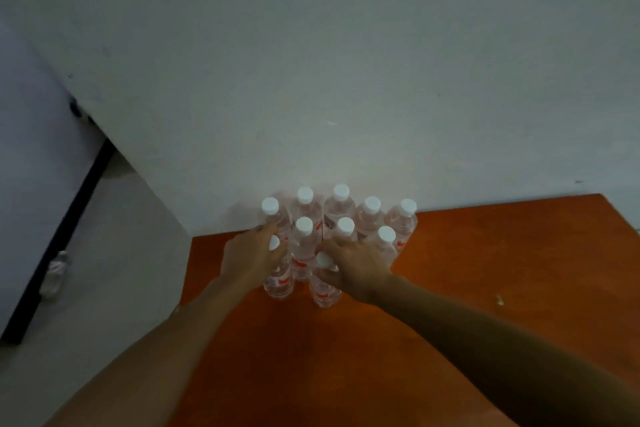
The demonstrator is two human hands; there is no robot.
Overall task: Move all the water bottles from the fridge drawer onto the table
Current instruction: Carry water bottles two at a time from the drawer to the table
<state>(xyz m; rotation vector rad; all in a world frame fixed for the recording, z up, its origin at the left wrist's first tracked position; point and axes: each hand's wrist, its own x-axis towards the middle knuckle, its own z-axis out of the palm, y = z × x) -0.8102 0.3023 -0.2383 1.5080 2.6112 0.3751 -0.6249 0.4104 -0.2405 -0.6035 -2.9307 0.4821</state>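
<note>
Dimly, left hand (pixel 249 256) gripping half-hidden near-left bottle (pixel 278 282), right hand (pixel 360 269) near-right bottle (pixel 323 291).

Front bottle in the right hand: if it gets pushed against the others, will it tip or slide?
Probably tips rather than slides: the front bottle is tall and narrow, upright on the table. Its white cap is on, so a fall likely would not spill. The neighbouring bottles stand close, so it could knock them.

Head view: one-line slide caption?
Ten water bottles upright on the orange table; left hand and right hand each grip one at front.
</note>
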